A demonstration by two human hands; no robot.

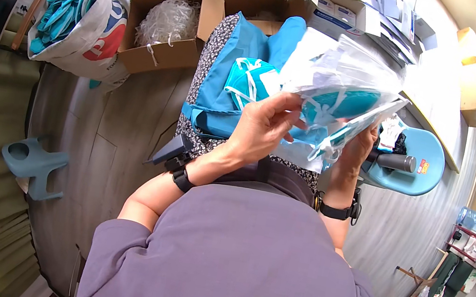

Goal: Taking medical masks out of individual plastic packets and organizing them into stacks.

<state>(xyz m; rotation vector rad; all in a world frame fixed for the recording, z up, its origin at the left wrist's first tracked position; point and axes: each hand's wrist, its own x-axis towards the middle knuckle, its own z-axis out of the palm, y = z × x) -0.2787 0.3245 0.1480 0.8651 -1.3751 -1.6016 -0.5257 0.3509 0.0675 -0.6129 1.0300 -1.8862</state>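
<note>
In front of my chest is a stack of clear and white plastic bags (352, 67), with a teal face mask with white ties (346, 104) showing in or behind the plastic. My left hand (264, 124) is closed at the near left edge of the bags, thumb and fingers pinched together. My right hand (359, 148) grips the bags from the right, its fingers partly hidden behind the plastic. Left of the bags, another teal mask with white straps (247, 84) lies on a blue cloth bag (214, 103) over my lap.
At the far left stands a white sack (78, 52) full of teal pieces. Next to it, an open cardboard box (158, 60) holds shredded white plastic. A blue stool (429, 152) on the right carries a dark bottle (396, 162). Another grey-blue stool (37, 165) stands on the left.
</note>
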